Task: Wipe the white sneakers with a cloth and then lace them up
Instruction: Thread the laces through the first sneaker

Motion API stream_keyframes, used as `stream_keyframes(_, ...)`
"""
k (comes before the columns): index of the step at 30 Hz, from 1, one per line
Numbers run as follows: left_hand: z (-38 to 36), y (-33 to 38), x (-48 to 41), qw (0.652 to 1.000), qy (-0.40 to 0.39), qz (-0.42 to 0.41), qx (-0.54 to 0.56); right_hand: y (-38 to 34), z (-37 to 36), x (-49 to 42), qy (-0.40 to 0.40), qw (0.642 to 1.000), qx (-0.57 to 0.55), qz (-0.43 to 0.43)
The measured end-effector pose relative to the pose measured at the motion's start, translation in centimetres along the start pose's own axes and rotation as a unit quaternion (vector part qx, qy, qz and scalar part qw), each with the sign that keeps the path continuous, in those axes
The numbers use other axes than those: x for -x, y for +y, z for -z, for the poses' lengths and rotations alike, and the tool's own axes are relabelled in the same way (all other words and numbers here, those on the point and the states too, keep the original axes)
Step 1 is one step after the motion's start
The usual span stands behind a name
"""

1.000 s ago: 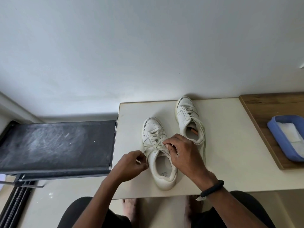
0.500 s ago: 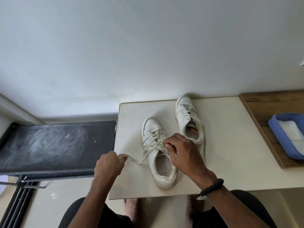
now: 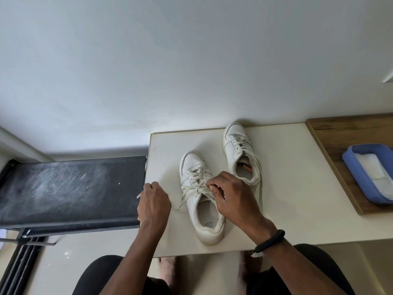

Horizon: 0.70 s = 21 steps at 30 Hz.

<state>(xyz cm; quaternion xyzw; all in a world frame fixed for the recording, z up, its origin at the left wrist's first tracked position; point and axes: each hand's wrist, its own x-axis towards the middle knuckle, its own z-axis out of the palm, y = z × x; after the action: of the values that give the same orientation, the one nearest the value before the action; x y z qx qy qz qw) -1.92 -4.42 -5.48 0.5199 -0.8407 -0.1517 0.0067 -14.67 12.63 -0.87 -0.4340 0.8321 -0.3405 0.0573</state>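
Two white sneakers stand on a cream table (image 3: 287,188), toes pointing away from me. The near sneaker (image 3: 201,201) is between my hands. My right hand (image 3: 231,196) pinches its lace at the top eyelets. My left hand (image 3: 154,201) is at the table's left edge and grips the free end of that lace (image 3: 185,198), which hangs slack from the shoe across the table; its tip pokes out beside my fist. The far sneaker (image 3: 240,154) sits behind to the right, with loose laces trailing down its right side.
A black dusty shelf (image 3: 70,188) adjoins the table on the left. On the right lies a wooden board (image 3: 340,141) with a blue tray (image 3: 350,165) that holds a white cloth (image 3: 370,169). My knees and bare feet show below the table's front edge.
My left hand pulled the lace out to the left, away from the near sneaker, then came back a little, so the lace now lies slack. My right hand stayed at the eyelets.
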Motion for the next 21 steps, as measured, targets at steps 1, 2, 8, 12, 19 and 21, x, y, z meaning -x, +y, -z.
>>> stream_keyframes(1, -0.1, 0.1, 0.0, 1.0, 0.014, -0.009, 0.003, 0.0, 0.0, 0.0, -0.001, 1.0, 0.002, 0.0)
stream_keyframes(2, -0.1, 0.2, 0.1, 0.999, 0.03, -0.015, 0.009, 0.0, 0.0, 0.0, -0.002, 1.0, 0.003, 0.0)
stream_keyframes(8, 1.7, 0.4, -0.1, 0.93, 0.004, 0.078, 0.358, -0.1, 0.1, 0.0, -0.006, 1.0, 0.014, -0.003)
stream_keyframes(12, 3.8, 0.3, -0.4, 0.632, -0.142, 0.231, 0.726, -0.3, 0.0, 0.0, -0.006, 1.0, 0.017, -0.003)
stream_keyframes(19, 5.9, -0.4, 0.1, 0.644, -0.165, 0.15, 0.732, -0.4, 0.0, 0.0, 0.0, 1.0, 0.027, -0.002)
stream_keyframes(21, 6.8, 0.1, 0.9, 0.749, -0.146, 0.037, 0.645, -0.6, -0.1, 0.0, 0.001, 0.999, 0.033, -0.004)
